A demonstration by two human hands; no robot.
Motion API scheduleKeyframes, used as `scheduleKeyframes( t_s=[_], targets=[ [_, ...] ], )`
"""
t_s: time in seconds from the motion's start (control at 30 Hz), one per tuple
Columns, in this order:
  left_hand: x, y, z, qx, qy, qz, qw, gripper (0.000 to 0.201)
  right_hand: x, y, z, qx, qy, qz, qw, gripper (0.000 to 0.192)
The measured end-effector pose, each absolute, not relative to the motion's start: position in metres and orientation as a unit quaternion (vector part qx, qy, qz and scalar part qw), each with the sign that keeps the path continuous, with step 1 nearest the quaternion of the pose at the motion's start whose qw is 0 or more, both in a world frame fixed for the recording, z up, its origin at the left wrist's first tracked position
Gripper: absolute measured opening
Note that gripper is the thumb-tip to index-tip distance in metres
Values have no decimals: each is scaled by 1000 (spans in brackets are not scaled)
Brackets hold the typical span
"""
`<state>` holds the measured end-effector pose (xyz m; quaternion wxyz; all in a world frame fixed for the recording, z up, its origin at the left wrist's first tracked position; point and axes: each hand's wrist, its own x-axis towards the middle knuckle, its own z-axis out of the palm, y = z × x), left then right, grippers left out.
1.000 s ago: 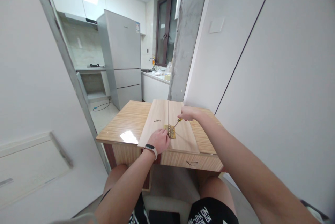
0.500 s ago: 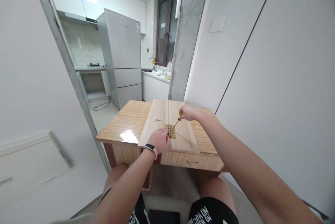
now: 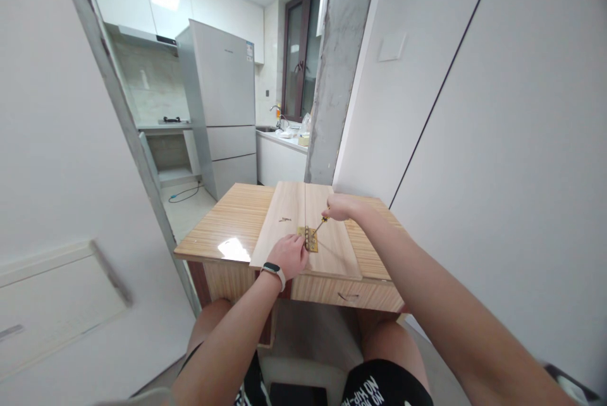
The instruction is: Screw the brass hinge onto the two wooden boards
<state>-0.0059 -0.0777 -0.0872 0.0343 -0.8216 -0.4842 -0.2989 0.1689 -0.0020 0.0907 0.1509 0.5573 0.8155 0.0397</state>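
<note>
Hinge (image 3: 310, 238) straddles board seam; left hand (image 3: 289, 256) presses flat beside it, right hand (image 3: 342, 207) grips screwdriver (image 3: 320, 224).

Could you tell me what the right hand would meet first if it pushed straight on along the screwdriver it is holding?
Most likely the brass hinge: the right hand aims the screwdriver down at it, the tip seemingly already touching, with the left hand just beside.

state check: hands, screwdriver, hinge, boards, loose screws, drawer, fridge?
left hand: pressed flat on hinge's left side
right hand: shut on screwdriver
screwdriver: tilted, tip at hinge
hinge: flat across boards' seam
boards: flat, side by side on table
loose screws: lying on left board
drawer: closed
fridge: doors closed
</note>
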Motion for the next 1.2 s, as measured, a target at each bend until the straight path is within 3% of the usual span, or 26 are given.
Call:
scheduleKeyframes(
  t_s=[0.37,0.47,0.67,0.87,1.0,1.2],
  targets=[
    [-6,-78,-87,-820,-487,-301,32,19,183,-5,84,517,853,28,67,20],
    [-6,-78,-87,-820,-485,-302,31,21,184,-4,82,534,843,8,62,30],
    [-6,-78,-87,-821,-485,-300,30,19,175,-5,89,576,808,-17,123,72],
    [-5,-77,-87,-820,-491,-293,27,19,171,-6,90,559,814,55,151,52],
    [-5,-77,-87,-820,-489,-296,31,19,176,-2,86,553,821,46,133,48],
    [-5,-77,-88,-821,-485,-301,32,19,185,0,82,528,844,39,86,24]
  ],
)
